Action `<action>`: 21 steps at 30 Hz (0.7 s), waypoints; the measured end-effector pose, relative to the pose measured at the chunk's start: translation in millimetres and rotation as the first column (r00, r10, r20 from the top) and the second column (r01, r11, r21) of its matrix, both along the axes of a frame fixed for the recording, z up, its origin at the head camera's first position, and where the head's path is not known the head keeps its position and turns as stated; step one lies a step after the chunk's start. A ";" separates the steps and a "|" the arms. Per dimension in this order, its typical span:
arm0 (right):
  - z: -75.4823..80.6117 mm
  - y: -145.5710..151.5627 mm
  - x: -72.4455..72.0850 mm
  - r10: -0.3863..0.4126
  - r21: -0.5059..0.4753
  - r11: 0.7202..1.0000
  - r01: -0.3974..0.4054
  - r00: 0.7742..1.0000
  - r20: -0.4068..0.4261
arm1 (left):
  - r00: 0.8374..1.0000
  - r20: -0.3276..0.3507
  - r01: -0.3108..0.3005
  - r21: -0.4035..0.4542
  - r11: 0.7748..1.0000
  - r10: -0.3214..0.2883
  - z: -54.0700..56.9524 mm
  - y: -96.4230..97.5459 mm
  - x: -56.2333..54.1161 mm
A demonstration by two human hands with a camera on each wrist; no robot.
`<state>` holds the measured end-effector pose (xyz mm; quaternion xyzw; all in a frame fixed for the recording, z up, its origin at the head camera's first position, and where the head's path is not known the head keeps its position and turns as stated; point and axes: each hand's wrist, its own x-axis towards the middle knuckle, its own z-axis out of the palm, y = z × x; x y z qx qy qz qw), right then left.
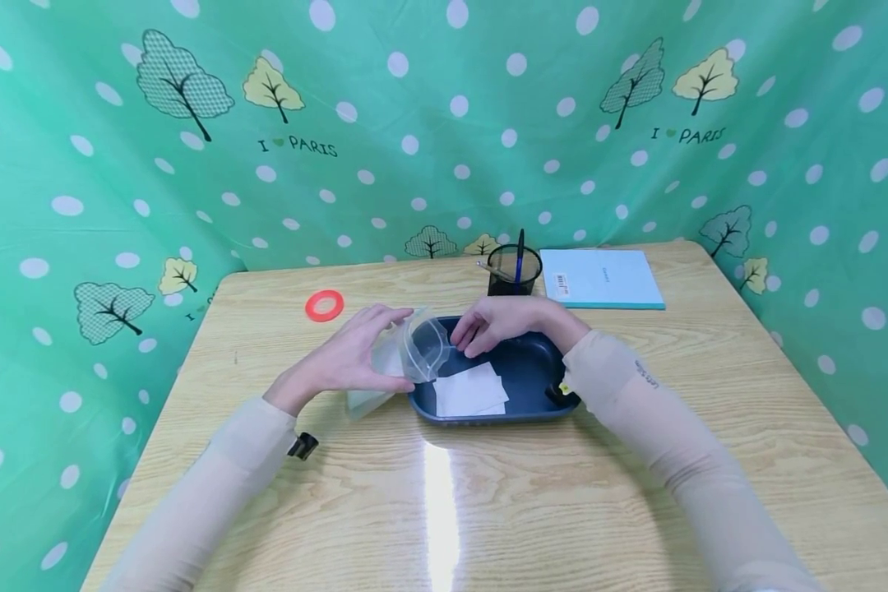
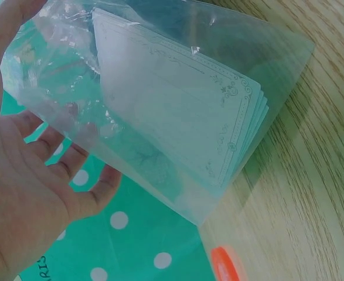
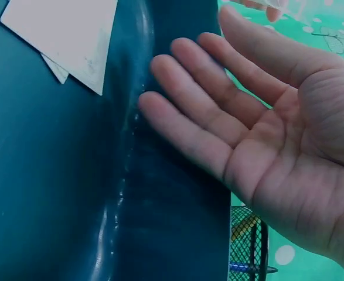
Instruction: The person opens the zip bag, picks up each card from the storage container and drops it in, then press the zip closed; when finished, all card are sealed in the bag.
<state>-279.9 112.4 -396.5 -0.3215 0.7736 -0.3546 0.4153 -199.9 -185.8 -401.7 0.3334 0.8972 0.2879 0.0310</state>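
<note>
The left grip (image 1: pixel 351 352) partly hides the clear bag (image 1: pixel 423 349) clamped in it. The right grip (image 1: pixel 499 322), fingers loosely parted, hangs over the tray (image 1: pixel 529 374).

Two hands (image 1: pixel 355 352) (image 1: pixel 497 322), one plastic bag (image 1: pixel 423 349), one tray (image 1: pixel 525 362), one red ring (image 1: pixel 339 305), one mesh cup (image 1: pixel 501 288), one notebook (image 1: pixel 607 279), at least two loose cards (image 1: pixel 468 395) and two writing implements (image 1: pixel 520 261).

Your bare left hand (image 1: pixel 358 353), left of centre, grips between thumb and fingers; your bare right hand (image 1: pixel 501 322), mid-frame, curves loosely.
</note>
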 end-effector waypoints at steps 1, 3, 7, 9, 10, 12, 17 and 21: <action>-1.8 -0.8 -0.1 0.021 0.018 1.000 -0.021 1.000 -0.007 | 1.000 0.001 -0.001 0.000 1.000 0.001 -0.3 -0.3 0.0; -5.6 -2.0 -0.1 0.049 0.052 0.997 -0.049 0.999 0.002 | 1.000 0.003 -0.004 0.000 1.000 0.004 -0.9 -1.1 0.2; -10.6 -3.4 1.3 0.043 0.113 0.992 -0.051 0.996 0.076 | 1.000 0.005 -0.008 -0.004 1.000 0.008 -2.0 -2.4 0.3; -11.6 -3.6 1.6 0.031 0.139 0.989 -0.046 0.994 0.108 | 1.000 0.005 -0.009 -0.004 1.000 0.009 -2.1 -2.2 0.3; -11.9 -4.0 1.8 0.029 0.152 0.987 -0.047 0.993 0.117 | 1.000 0.004 -0.009 -0.004 1.000 0.009 -2.1 -2.1 0.2; -12.6 -4.9 2.2 0.038 0.172 0.983 -0.059 0.991 0.126 | 1.000 0.002 -0.010 -0.002 1.000 0.010 -2.2 -1.6 0.2; -17.1 -7.1 3.7 0.070 0.196 0.975 -0.100 0.986 0.152 | 1.000 -0.005 -0.009 0.003 1.000 0.009 -2.4 -1.8 0.5; -20.0 -6.5 5.0 0.086 0.197 0.973 -0.118 0.983 0.163 | 1.000 -0.002 -0.010 0.005 1.000 0.010 -2.9 -2.7 0.2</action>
